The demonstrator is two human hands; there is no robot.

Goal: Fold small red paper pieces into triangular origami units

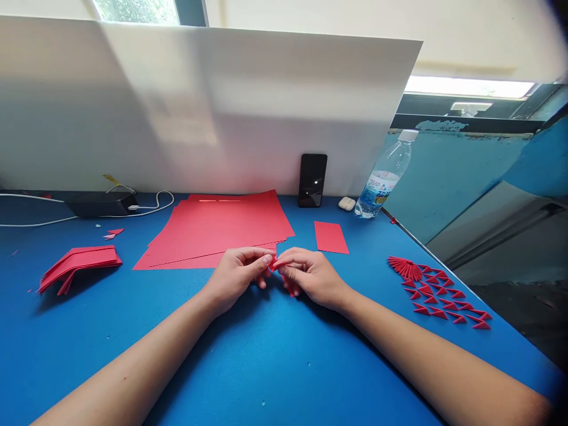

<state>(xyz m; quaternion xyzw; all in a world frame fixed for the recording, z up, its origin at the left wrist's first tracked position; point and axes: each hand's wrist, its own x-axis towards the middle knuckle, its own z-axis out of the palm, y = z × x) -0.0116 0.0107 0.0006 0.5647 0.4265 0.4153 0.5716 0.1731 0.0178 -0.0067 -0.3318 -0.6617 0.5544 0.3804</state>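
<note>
Between my two hands, a small piece of folded red paper (274, 264) is pinched above the blue table. My left hand (239, 273) grips its left side with thumb and forefinger. My right hand (313, 277) holds the other side, and a bit of red shows below its fingers. Much of the paper is hidden by my fingertips. Behind my hands lies a stack of large red sheets (222, 228). A single red paper rectangle (331, 238) rests a little beyond my right hand. Small folded red triangles (439, 296) sit in rows at the right, beside a fanned cluster (404, 268).
A bundle of folded red strips (82, 260) and red scraps (114, 232) lie at left. Along the back are a black power box (101, 204) with white cables, a phone (313, 180), a white earbud case (347, 203) and a tilted water bottle (385, 174). A white board (177, 106) stands behind.
</note>
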